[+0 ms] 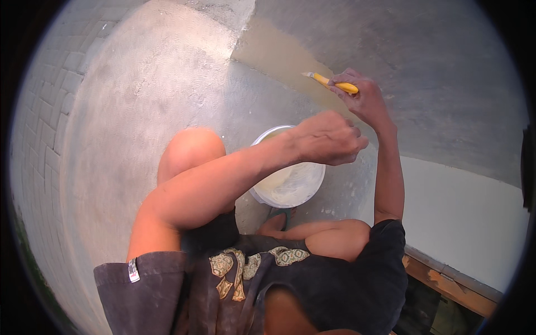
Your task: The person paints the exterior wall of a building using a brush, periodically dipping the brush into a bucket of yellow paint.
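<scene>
A white bucket (290,187) of pale creamy paint sits below the left hand's (326,137) curled-together fingers. Right hand (363,100) fingers clamp a yellow-handled brush (330,82), bristles beyond the fingertips against the wall (435,72).

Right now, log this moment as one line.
right hand: grips yellow-handled brush against grey wall | left hand: closed, over white bucket | person squatting

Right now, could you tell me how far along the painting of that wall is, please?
Done: a yellowish wet strip low on the grey wall. In hand: the right hand holds a yellow-handled brush at the strip's edge; the left hand hangs over the white paint bucket. Left: most of the wall is bare.
</scene>
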Demonstrator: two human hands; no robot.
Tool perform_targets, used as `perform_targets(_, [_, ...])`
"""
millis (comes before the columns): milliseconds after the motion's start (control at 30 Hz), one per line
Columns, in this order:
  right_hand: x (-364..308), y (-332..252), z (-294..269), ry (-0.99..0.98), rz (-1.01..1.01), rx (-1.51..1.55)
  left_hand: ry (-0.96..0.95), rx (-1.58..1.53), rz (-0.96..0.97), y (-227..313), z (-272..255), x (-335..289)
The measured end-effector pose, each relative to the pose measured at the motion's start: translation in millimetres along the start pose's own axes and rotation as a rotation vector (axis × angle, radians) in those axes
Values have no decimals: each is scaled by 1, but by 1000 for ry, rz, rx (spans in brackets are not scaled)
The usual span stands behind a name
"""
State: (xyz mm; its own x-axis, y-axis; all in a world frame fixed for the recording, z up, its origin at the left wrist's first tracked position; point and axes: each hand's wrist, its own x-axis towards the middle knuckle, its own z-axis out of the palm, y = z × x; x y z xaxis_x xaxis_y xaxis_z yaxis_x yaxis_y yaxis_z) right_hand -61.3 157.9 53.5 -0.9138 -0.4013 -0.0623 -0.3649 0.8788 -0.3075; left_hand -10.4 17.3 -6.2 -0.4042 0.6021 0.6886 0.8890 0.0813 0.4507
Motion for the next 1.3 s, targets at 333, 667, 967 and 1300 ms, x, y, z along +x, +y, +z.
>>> perform_targets(333, [-28, -29, -154, 461, 103, 13, -6, -81, 17, -3, 4, 5])
perform_targets(667, [-47, -54, -144, 473, -191, -27, -134, -25, -80, -13, 5, -2])
perform_targets(967, [2, -33, -117, 360, 1, -24, -142, -1, -65, -9, 9, 3])
perform_targets(1300, [-69, -55, -169, 658, -242, -34, -223, 17, -108, -3, -4, 3])
